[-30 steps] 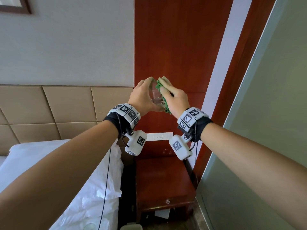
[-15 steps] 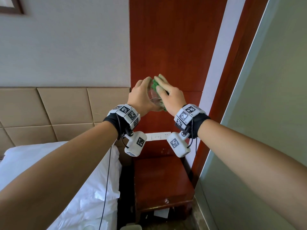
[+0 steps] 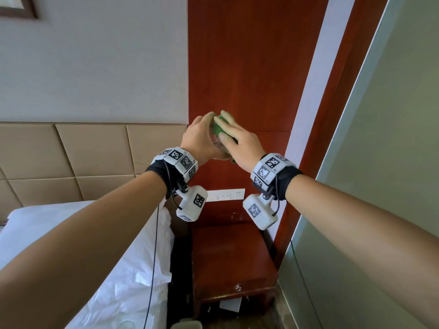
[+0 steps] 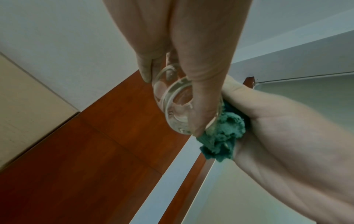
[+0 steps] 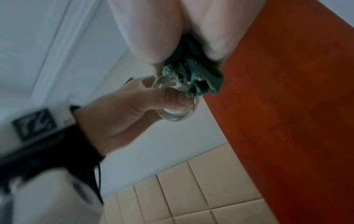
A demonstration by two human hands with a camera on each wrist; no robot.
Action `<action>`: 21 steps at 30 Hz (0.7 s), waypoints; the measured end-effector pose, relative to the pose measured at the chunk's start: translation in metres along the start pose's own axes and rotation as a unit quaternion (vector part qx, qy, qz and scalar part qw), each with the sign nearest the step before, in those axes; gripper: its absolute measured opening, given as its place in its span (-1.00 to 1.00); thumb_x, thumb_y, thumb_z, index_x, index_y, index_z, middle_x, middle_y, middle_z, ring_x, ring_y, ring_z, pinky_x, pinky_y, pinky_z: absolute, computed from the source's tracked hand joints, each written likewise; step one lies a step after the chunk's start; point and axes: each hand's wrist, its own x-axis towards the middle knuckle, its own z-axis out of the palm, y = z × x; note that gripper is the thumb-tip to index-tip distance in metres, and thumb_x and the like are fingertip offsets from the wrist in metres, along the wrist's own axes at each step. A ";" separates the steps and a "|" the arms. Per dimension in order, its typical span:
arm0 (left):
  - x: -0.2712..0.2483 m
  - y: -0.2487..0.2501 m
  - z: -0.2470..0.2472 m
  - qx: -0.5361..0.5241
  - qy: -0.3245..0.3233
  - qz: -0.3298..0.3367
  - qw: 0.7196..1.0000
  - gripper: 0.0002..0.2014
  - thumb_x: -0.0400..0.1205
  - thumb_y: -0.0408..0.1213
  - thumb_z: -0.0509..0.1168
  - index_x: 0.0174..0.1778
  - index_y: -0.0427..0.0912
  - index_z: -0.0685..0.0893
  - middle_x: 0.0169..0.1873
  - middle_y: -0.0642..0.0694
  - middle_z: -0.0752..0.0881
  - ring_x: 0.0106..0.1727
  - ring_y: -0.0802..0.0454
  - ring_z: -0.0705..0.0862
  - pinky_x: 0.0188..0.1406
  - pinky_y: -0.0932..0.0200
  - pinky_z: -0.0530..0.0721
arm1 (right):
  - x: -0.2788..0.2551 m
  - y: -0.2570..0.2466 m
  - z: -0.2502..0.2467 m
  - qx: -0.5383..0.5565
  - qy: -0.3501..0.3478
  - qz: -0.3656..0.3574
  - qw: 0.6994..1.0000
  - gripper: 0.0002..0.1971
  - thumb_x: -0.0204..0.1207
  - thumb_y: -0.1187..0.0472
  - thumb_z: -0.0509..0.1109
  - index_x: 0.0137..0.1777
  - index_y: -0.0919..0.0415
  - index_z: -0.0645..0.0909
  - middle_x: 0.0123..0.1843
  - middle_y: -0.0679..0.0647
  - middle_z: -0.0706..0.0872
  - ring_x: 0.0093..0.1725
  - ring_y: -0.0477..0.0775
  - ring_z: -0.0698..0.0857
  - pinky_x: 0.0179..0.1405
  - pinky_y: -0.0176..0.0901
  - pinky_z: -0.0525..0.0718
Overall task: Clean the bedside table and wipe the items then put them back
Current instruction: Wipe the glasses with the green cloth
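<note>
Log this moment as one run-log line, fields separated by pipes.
step: wiping glass | left hand: grips glass | right hand: presses green cloth on glass | bedside table: below, glass not back

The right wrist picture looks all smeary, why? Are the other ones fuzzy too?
Right wrist view: motion blur smears the left hand and its wristband, though the green cloth reads fairly well. Left wrist view: sharper but dim, and the glass shows clear rims. Head view: bright and crisp, with walls bent by the wide lens.

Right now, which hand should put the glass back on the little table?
The left hand, probably. It already grips the clear glass by itself, above the bedside table. The right hand is busy pressing the green cloth against the glass.
</note>
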 end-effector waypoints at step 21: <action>-0.008 -0.001 0.013 -0.106 0.025 -0.014 0.994 0.03 0.06 0.12 0.72 0.41 -0.14 0.45 0.19 0.11 0.66 0.15 0.11 0.67 0.18 0.11 0.70 | 0.008 0.003 0.007 0.381 0.156 0.245 0.878 -0.72 0.65 0.05 0.30 0.30 -0.05 0.71 0.18 -0.02 0.81 0.14 0.04 0.79 0.25 0.16 0.72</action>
